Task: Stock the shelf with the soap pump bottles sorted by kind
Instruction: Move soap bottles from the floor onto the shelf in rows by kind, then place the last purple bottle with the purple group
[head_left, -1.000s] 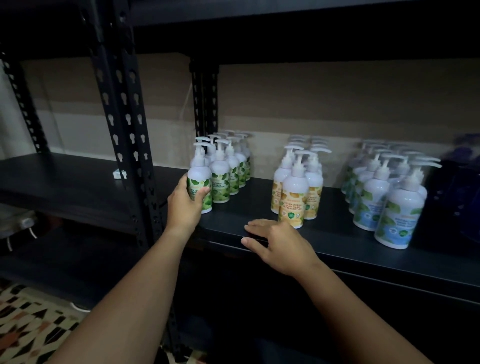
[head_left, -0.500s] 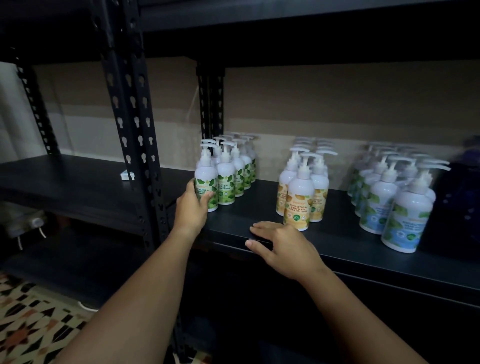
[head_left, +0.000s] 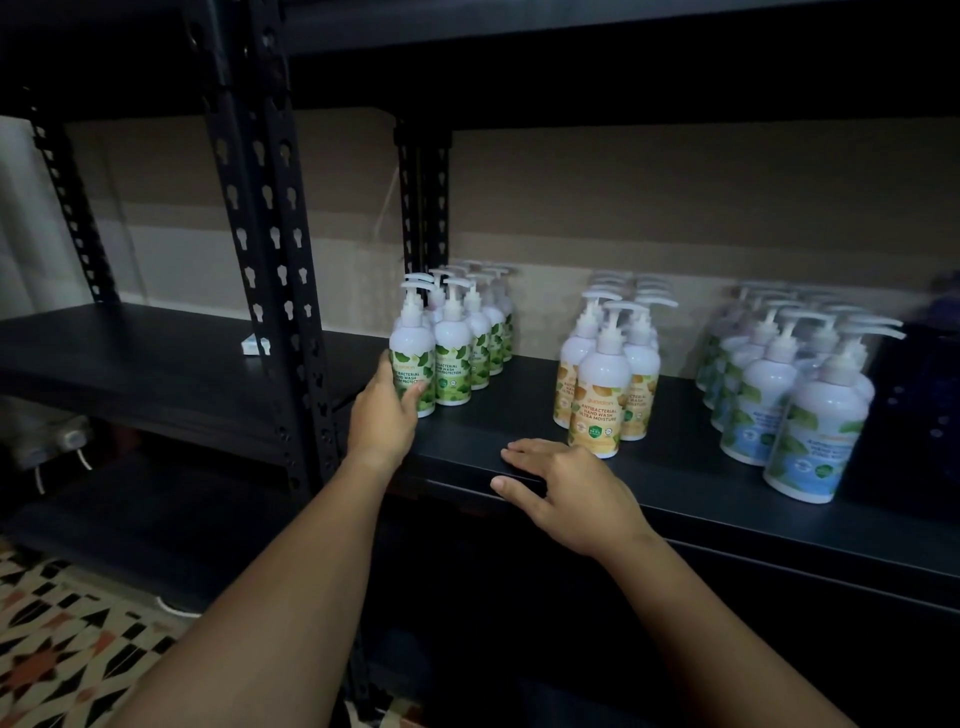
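On the shelf, left hand grips green-label bottle; right hand rests flat.

1. Shelf: three bottle groups in rows running front to back.
2. Left group: beside the upright; my left hand grips its front-left bottle.
3. Middle group: well apart, to the right; my right hand rests on the shelf edge before it.
4. Right group: farthest right.
5. Small box: on the neighbouring shelf, left of the upright.
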